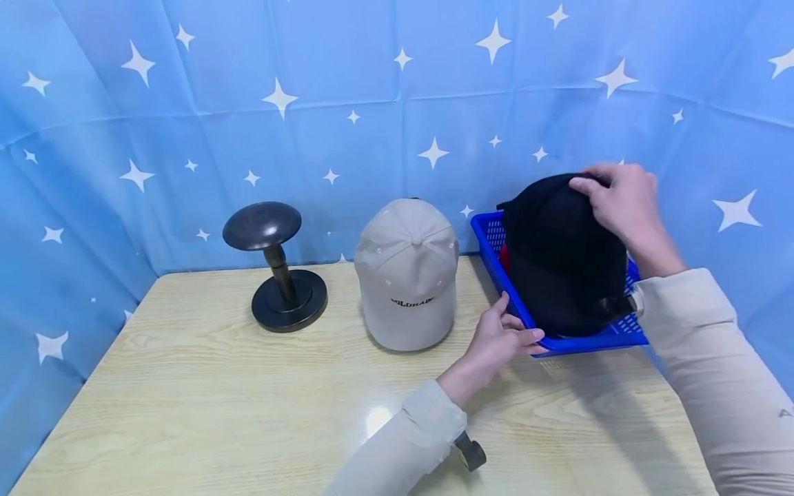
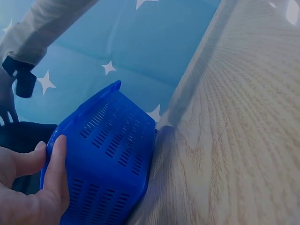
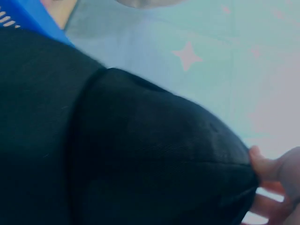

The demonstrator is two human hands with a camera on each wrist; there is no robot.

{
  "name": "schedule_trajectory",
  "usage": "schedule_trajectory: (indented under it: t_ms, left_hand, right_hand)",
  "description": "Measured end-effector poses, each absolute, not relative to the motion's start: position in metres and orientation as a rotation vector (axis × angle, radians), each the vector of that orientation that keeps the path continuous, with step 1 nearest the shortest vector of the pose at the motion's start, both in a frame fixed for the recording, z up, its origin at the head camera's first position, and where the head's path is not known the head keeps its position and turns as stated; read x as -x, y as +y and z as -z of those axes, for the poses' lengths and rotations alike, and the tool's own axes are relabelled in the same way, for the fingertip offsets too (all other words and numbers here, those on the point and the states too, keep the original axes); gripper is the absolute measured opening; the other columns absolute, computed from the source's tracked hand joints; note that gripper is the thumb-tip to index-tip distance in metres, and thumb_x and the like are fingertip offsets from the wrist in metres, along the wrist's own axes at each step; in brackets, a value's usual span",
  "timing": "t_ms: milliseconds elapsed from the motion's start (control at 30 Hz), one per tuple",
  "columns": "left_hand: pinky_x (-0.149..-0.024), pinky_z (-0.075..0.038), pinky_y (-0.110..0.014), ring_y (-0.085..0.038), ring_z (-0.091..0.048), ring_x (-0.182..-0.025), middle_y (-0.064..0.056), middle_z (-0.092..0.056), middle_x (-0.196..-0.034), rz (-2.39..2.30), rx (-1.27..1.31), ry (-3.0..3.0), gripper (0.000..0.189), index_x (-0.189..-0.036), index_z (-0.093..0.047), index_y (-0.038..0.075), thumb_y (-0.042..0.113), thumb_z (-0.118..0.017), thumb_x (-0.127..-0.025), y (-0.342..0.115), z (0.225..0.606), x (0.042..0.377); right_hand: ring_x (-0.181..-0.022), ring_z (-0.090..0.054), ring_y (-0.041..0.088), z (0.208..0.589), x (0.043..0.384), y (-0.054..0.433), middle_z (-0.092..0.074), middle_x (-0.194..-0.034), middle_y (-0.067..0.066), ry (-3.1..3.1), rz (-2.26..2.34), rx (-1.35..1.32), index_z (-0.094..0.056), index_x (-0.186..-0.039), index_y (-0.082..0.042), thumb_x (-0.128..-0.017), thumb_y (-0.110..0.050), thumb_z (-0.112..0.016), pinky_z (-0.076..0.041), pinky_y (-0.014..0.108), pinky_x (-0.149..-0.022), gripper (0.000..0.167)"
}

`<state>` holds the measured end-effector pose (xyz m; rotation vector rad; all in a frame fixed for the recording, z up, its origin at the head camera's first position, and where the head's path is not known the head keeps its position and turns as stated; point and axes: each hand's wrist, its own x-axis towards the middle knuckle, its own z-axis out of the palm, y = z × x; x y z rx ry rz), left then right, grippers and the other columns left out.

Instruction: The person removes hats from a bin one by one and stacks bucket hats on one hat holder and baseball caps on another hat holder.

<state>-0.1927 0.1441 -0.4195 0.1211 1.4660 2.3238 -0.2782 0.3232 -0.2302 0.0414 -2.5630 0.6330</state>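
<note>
A black cap (image 1: 552, 241) sits in the blue plastic basket (image 1: 577, 344), its brim toward the near side. My right hand (image 1: 626, 200) pinches the top of its crown; the right wrist view shows thumb and fingers on the crown (image 3: 164, 140). With thumb and fingers, my left hand (image 1: 496, 337) grips the basket's near-left rim, also plain in the left wrist view at the slotted basket wall (image 2: 112, 154). Something red (image 1: 504, 258) shows in the basket beside the black cap, mostly hidden. Left of the basket, a light grey cap (image 1: 409, 275) with dark lettering stands on the table.
A dark stand (image 1: 288, 300) with a round domed top is at the back left of the wooden table (image 1: 217, 399). Behind the table hangs a blue curtain (image 1: 347, 69) with white stars. The basket is close to the curtain at the back right.
</note>
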Motion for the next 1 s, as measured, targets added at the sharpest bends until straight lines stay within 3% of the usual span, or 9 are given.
schedule_trajectory:
  t_ms: [33,133,267,433,567,667,833,900,1000]
  left_hand:
    - [-0.08,-0.065,-0.042,-0.036,-0.077,-0.096,-0.002,-0.049,-0.09,-2.321,-0.124,1.465,0.091,-0.164,-0.028,0.018,-0.013,-0.071,-0.089,0.144,0.42,0.193]
    - [-0.08,-0.065,-0.043,-0.037,-0.077,-0.096,-0.003,-0.049,-0.09,-2.322,-0.119,1.467,0.091,-0.163,-0.029,0.019,-0.013,-0.071,-0.089,0.145,0.419,0.193]
    - [-0.083,-0.064,-0.047,-0.039,-0.076,-0.095,-0.003,-0.051,-0.09,-2.328,-0.106,1.466,0.091,-0.163,-0.029,0.018,-0.014,-0.071,-0.088,0.145,0.418,0.193]
    - [-0.079,-0.065,-0.043,-0.03,-0.076,-0.085,-0.003,-0.052,-0.089,-2.347,-0.098,1.439,0.089,-0.162,-0.031,0.016,-0.012,-0.072,-0.089,0.146,0.419,0.195]
    - [-0.083,-0.064,-0.048,-0.02,-0.069,-0.072,-0.006,-0.058,-0.09,-2.364,-0.13,1.359,0.067,-0.159,-0.034,0.011,0.002,-0.064,-0.1,0.143,0.422,0.2]
    - [-0.088,-0.061,-0.057,-0.024,-0.067,-0.071,-0.011,-0.063,-0.089,-2.354,-0.129,1.287,0.046,-0.15,-0.043,0.008,0.021,-0.054,-0.107,0.138,0.421,0.204]
    - [-0.091,-0.059,-0.06,-0.047,-0.073,-0.093,-0.022,-0.071,-0.095,-2.297,-0.088,1.274,0.046,-0.133,-0.059,0.011,0.048,-0.049,-0.107,0.126,0.413,0.21]
    - [-0.09,-0.06,-0.06,-0.049,-0.072,-0.099,-0.024,-0.071,-0.098,-2.295,-0.078,1.315,0.049,-0.129,-0.063,0.009,0.05,-0.047,-0.107,0.122,0.41,0.212]
    - [-0.087,-0.062,-0.056,-0.041,-0.074,-0.089,-0.02,-0.07,-0.097,-2.329,-0.082,1.393,0.048,-0.124,-0.065,0.007,0.046,-0.041,-0.11,0.118,0.408,0.215]
  right_hand:
    - [-0.122,-0.058,0.047,0.226,0.277,0.325,-0.071,-0.126,0.022,-2.51,-0.655,-0.038,-0.072,-0.126,-0.002,-0.104,-0.038,-0.06,-0.037,0.06,-0.114,0.044]
    - [-0.104,-0.069,0.012,0.213,0.272,0.329,-0.079,-0.102,-0.016,-2.35,-0.77,-0.036,-0.076,-0.121,-0.006,-0.1,-0.036,-0.068,-0.044,0.034,-0.107,0.037]
    - [-0.082,-0.053,-0.019,0.194,0.261,0.329,-0.056,-0.079,-0.045,-2.196,-0.948,-0.054,-0.08,-0.116,-0.014,-0.097,-0.029,-0.073,-0.038,0.008,-0.082,0.025]
    - [-0.084,-0.059,-0.015,0.176,0.238,0.322,-0.063,-0.079,-0.039,-2.158,-1.08,-0.101,-0.081,-0.113,-0.019,-0.093,-0.025,-0.079,-0.042,0.005,-0.076,0.021]
    - [-0.08,-0.059,-0.015,0.173,0.224,0.313,-0.062,-0.078,-0.041,-2.219,-1.019,-0.14,-0.08,-0.115,-0.012,-0.093,-0.029,-0.079,-0.042,0.006,-0.072,0.028]
    - [-0.075,-0.055,-0.017,0.179,0.215,0.308,-0.057,-0.076,-0.045,-2.275,-0.894,-0.172,-0.079,-0.114,-0.005,-0.094,-0.032,-0.077,-0.041,0.006,-0.067,0.033]
    - [-0.075,-0.054,-0.019,0.201,0.208,0.301,-0.053,-0.077,-0.048,-2.323,-0.828,-0.174,-0.079,-0.113,-0.005,-0.093,-0.037,-0.077,-0.039,0.006,-0.067,0.037]
    - [-0.079,-0.054,-0.018,0.211,0.208,0.3,-0.054,-0.079,-0.047,-2.313,-0.853,-0.16,-0.079,-0.114,-0.006,-0.093,-0.038,-0.078,-0.039,0.007,-0.069,0.038]
    - [-0.082,-0.054,-0.019,0.223,0.21,0.301,-0.054,-0.081,-0.047,-2.288,-0.887,-0.136,-0.079,-0.115,-0.006,-0.092,-0.038,-0.079,-0.039,0.007,-0.072,0.039]
